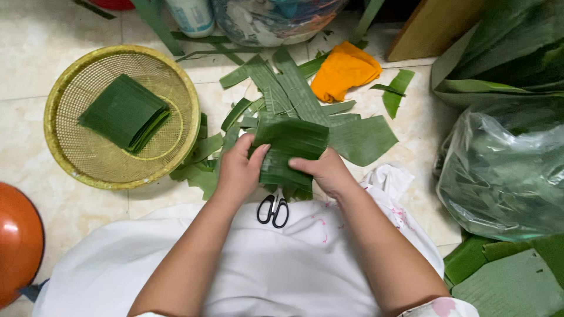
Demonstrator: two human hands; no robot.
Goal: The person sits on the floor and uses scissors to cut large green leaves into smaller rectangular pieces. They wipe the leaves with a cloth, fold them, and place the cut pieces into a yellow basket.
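Holding a folded dark green banana leaf piece (289,154) above the lap, the left hand (238,170) pinches its left edge while the right hand (324,172) presses the lower right corner, keeping the fold flat. Black-handled scissors (273,209) lie on the white cloth (282,264) just below, within reach. A stack of square-cut green leaves (124,111) sits apart in a round woven yellow basket (76,158); loose green leaf trimmings (305,100) cover the tiled floor.

A woven yellow basket (64,141) sat on the tiled floor (23,64), holding a stack of cut green leaf squares (124,112). An orange cloth (343,70) lay beyond, a clear plastic bag of leaves (505,176) to the right, an orange bowl (17,240) at left
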